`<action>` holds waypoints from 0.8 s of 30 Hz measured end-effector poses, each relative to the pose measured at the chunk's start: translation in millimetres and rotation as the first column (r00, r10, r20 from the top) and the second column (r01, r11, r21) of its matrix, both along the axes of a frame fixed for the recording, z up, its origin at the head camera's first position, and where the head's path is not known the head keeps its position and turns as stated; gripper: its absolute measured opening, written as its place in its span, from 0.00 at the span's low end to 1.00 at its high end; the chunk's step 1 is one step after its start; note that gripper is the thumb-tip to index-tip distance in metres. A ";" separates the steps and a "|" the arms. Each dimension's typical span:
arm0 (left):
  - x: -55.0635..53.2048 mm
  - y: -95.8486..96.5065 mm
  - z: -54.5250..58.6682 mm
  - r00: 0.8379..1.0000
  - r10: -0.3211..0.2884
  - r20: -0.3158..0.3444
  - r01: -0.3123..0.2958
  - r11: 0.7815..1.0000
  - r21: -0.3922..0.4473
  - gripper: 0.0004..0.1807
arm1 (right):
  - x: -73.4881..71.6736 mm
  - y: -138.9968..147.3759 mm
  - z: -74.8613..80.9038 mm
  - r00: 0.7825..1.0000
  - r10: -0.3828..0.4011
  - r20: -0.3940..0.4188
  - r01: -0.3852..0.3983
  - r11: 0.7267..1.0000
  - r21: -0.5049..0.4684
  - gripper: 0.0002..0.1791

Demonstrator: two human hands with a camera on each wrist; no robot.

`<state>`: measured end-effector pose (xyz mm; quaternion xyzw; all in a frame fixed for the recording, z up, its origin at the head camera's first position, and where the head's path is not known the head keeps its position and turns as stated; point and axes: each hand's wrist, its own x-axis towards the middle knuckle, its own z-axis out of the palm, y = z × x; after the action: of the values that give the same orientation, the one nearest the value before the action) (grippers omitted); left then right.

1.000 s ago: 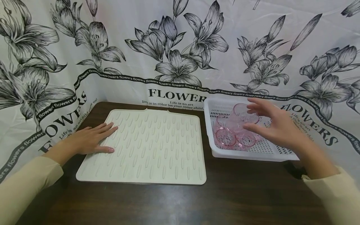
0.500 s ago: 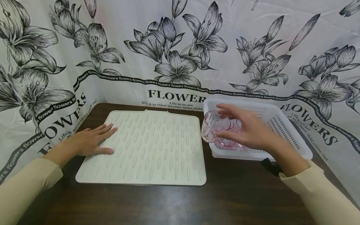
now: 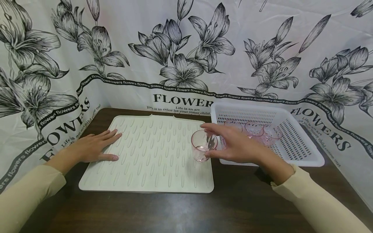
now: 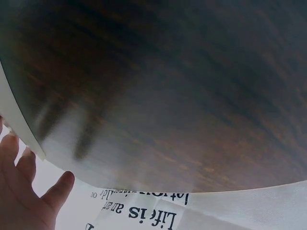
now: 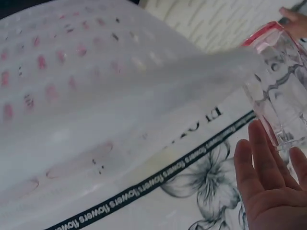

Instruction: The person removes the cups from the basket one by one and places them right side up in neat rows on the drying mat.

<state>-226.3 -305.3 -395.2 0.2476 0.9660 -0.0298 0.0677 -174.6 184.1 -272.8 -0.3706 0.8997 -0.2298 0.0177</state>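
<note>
Clear, glass-like, pink-rimmed tumbler [image 3: 201, 152] pinched by right hand [image 3: 237, 145]; cream, rubbery-looking, rectangular mat [image 3: 154, 155] just left, touched by flat left hand [image 3: 94, 147]. Carrying step seemingly in hand; level lowering probably needed.

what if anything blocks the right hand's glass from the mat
Nothing visible. The right hand holds the glass over the right side of the mat; the left hand rests on its left side, well apart. Whether the glass touches the mat is unclear.

From ten o'clock through twelve to two, a white floral sheet [image 3: 239, 71] is hung, crossed by a black lettered band [image 3: 183, 89]. At six, light is reflected by the dark wooden tabletop [image 3: 175, 213].
</note>
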 end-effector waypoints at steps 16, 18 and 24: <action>-2.0 0.6 -0.2 1.000 -0.004 -0.005 0.004 1.000 -0.004 0.55 | 7.4 -18.6 -35.9 0.990 0.086 0.111 -0.096 0.991 0.090 0.45; -1.8 0.8 -0.1 1.000 -0.006 -0.005 0.006 1.000 -0.001 0.55 | 8.7 -19.6 -38.0 0.989 0.084 0.120 -0.097 0.990 0.104 0.44; -1.5 0.8 -0.5 1.000 -0.005 0.001 0.005 1.000 0.000 0.55 | 11.7 -24.7 -42.9 0.992 0.077 0.095 -0.089 0.988 0.129 0.43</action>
<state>-227.9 -304.5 -395.7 0.2498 0.9654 -0.0297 0.0680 -162.9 159.4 -315.8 -0.3953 0.8950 -0.1848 0.0922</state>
